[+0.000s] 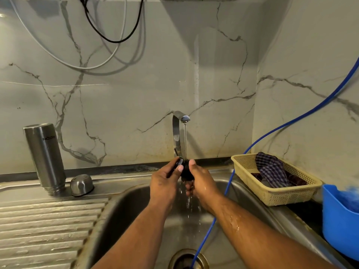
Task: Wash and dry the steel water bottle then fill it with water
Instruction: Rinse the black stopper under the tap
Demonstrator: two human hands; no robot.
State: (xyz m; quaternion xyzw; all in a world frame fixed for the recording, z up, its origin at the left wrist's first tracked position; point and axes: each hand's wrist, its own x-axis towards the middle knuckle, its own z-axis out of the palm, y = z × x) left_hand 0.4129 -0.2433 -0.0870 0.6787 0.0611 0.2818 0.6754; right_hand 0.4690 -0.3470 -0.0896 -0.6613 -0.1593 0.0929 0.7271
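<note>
Between left hand [165, 183] and right hand [202, 183], together under the running steel tap [179, 133]: small black bottle stopper [184, 169], being rinsed. Far left, upended cylindrical steel water bottle [45, 158], draining. Next: drying, probably with the checked cloth [272, 169] right.

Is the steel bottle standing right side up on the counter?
No, the steel bottle stands upside down on the drainboard, its threaded mouth at the bottom, beside a steel cap.

Dim, warm indoor light from above, broad soft shadow on the wall [194, 55] above the tap [179, 131], glare on the tap, wide-angle bending at edges, sharp focus
</note>
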